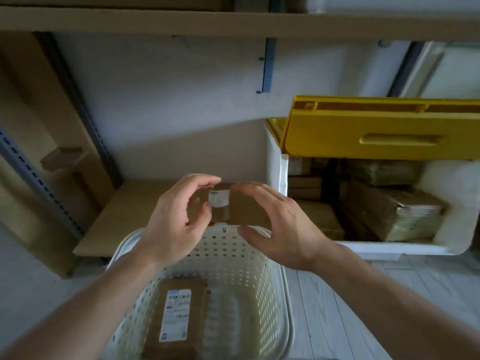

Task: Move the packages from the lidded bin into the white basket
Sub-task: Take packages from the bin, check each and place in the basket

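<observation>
Both my forearms are bare as far up as they show, with no sleeve in sight. My left hand (pixel 176 219) has no glove, ring or watch on it. My right hand (pixel 283 227) is likewise ungloved, its fingers and wrist free of rings or bands.

The basket (pixel 262 294) is being seen nearest the viewer, on the floor (pixel 363 294), with one package (pixel 176 315) lying in it. Above its far rim a box (pixel 233 206) is being held between the left hand (pixel 176 219) and the right hand (pixel 283 227). The bin (pixel 275 162) is standing behind and to the right, its lid (pixel 384 131) raised, with packages (pixel 389 209) stacked inside. A board (pixel 130 211) is lying behind the basket to the left.
</observation>
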A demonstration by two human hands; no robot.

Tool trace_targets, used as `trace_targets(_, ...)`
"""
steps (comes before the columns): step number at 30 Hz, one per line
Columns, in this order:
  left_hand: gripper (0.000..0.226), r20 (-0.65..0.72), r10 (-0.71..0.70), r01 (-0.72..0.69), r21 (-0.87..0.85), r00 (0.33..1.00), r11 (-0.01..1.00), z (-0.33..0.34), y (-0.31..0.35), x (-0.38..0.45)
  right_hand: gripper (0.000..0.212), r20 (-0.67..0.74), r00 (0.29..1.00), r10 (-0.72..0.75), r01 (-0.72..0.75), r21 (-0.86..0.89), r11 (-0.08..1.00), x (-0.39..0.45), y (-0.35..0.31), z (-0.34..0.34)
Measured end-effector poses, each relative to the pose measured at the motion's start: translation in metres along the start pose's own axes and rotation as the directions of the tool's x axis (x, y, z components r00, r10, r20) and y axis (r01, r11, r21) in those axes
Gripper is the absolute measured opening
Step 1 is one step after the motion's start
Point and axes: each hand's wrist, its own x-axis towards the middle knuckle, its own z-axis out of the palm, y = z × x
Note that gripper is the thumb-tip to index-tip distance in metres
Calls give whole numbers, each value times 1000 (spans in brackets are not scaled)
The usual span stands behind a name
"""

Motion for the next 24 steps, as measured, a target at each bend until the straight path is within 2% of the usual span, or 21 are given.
trace_targets(8, 35, -6, 188, -188, 28, 982, 982, 61, 32, 23, 59, -142, 981, 128, -128, 13, 992, -45, 40, -39)
trace_targets(17, 32, 93, 213, -203, -113, 973, 973, 130, 70, 42, 56, -317, 890, 328, -338, 24, 941, -106, 104, -87)
trace_targets(24, 40, 274, 199, -171, -120, 941, 978, 173, 84, 49, 53, -392, 843, 368, -409, -23, 912, -122, 135, -103)
